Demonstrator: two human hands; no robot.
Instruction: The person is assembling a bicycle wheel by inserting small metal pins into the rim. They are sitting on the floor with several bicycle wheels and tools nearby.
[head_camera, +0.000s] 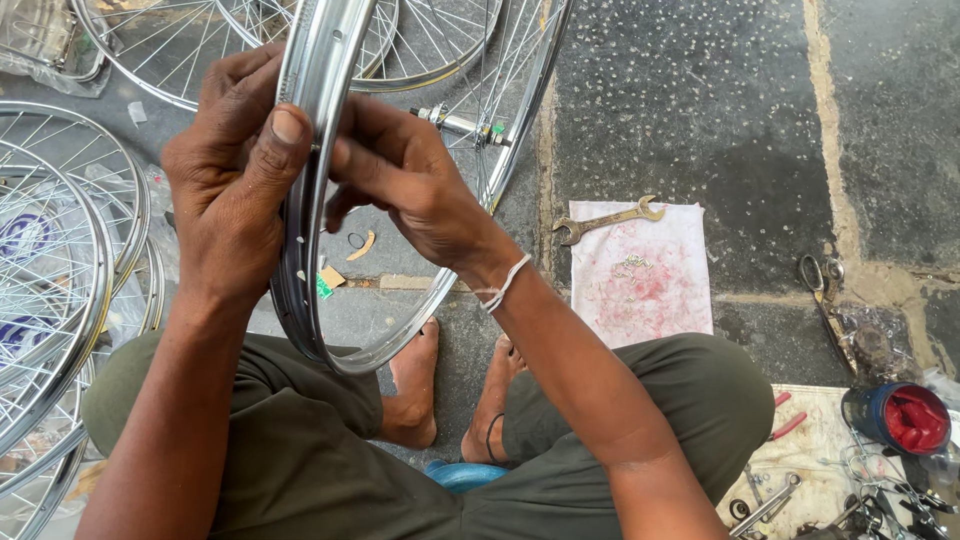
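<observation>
Both hands grip bare wheel rim (318, 120) upright above lap, left hand (232, 185) at 9 o'clock steadying it, right hand (405, 185) at 3 o'clock pinching inner edge; wrench (608, 220) on cloth (645, 285) at 3 o'clock.

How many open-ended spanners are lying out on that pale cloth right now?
1. One spanner lies across the cloth's top edge, right of the right hand. More tools sit bottom right, too cluttered to identify.

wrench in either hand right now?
No. The open-ended wrench lies on the pink-stained cloth, while the left hand and right hand grip the wheel rim.
</observation>
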